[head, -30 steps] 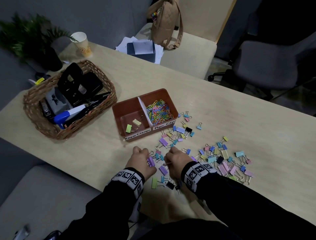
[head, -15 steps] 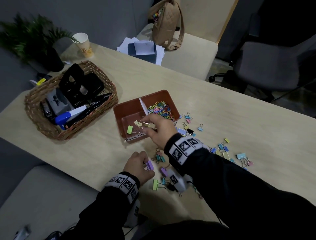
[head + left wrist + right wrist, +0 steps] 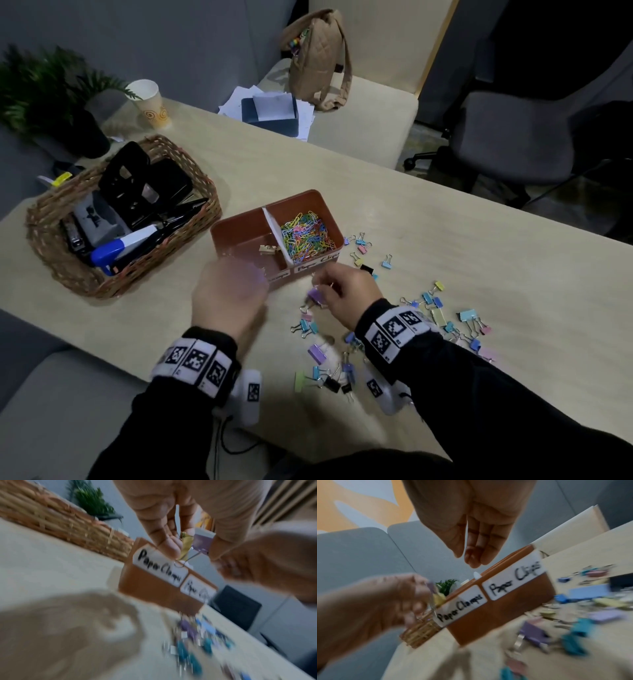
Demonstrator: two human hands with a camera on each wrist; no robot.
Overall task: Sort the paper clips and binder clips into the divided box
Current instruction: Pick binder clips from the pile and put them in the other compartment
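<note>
The left hand pinches a purple binder clip and a yellow one just before the divided box, the right hand, fingers relaxed and empty, hangs above the scattered binder clips on the table.

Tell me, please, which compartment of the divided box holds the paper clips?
The right compartment, labelled Paper Clips, heaped with coloured paper clips; the left compartment, labelled Paper Clamps, shows only a binder clip.
</note>
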